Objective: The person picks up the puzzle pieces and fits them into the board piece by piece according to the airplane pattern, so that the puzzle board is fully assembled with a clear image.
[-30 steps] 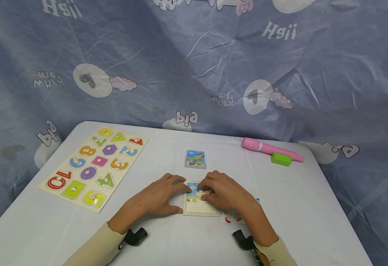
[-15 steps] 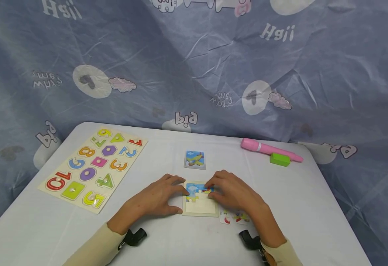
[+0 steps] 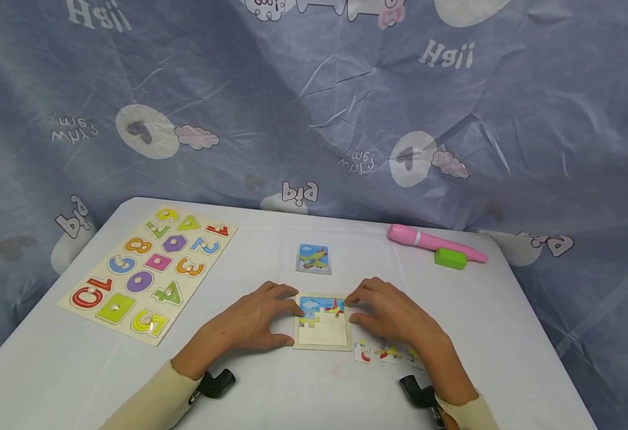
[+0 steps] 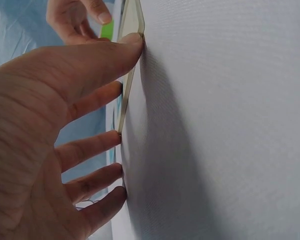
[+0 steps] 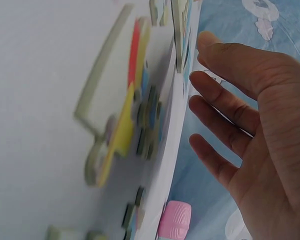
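Observation:
A small square jigsaw tray (image 3: 327, 335) lies mid-table, with sky-blue and airplane-tail pieces (image 3: 321, 306) along its top and left and a bare lower part. My left hand (image 3: 257, 319) rests against the tray's left side. Its thumb (image 4: 132, 45) touches the tray's edge in the left wrist view, and its index fingertip lies over the left pieces. Just by the tray's top right edge is my right hand (image 3: 391, 310), its fingers loosely bent and holding nothing. Below that hand, several loose jigsaw pieces (image 3: 362, 351) lie on the cloth, partly hidden by the forearm.
A picture card (image 3: 314, 259) of a yellow airplane lies behind the tray. At left is a number-and-shape peg board (image 3: 156, 246). A pink stick-like object (image 3: 432, 242) and a green block (image 3: 450, 258) lie back right. A patterned curtain (image 3: 270, 119) hangs behind the table.
My right hand has moved off the tray to the right, uncovering the red-tailed piece at its top right and more loose pieces. My left hand has stayed in place.

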`<state>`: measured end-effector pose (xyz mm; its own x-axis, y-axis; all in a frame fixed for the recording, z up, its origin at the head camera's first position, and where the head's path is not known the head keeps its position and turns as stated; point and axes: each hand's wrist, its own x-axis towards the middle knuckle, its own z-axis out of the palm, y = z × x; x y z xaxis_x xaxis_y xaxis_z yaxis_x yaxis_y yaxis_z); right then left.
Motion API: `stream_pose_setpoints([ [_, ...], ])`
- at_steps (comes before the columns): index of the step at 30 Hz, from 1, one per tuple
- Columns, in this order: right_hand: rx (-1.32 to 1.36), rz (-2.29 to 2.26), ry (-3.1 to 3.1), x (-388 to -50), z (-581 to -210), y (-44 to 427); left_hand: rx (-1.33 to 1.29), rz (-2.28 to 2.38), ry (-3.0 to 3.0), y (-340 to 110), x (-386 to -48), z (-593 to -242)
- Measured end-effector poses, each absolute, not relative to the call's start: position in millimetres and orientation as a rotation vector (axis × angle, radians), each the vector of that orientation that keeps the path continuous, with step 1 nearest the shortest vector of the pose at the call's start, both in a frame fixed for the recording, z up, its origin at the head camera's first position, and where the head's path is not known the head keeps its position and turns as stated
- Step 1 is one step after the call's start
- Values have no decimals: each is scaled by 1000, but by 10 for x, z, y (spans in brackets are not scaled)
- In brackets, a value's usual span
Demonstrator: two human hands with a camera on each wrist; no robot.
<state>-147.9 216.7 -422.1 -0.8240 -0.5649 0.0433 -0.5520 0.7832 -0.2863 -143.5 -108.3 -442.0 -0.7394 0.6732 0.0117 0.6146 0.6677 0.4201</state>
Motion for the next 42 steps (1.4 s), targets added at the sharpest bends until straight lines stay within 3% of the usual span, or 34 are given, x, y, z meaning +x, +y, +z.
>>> stream_pose_setpoints([
  [42,-739,-474,2904,-1271,-4267,2619,1080,606,2765,-1075,-1415,-4439],
])
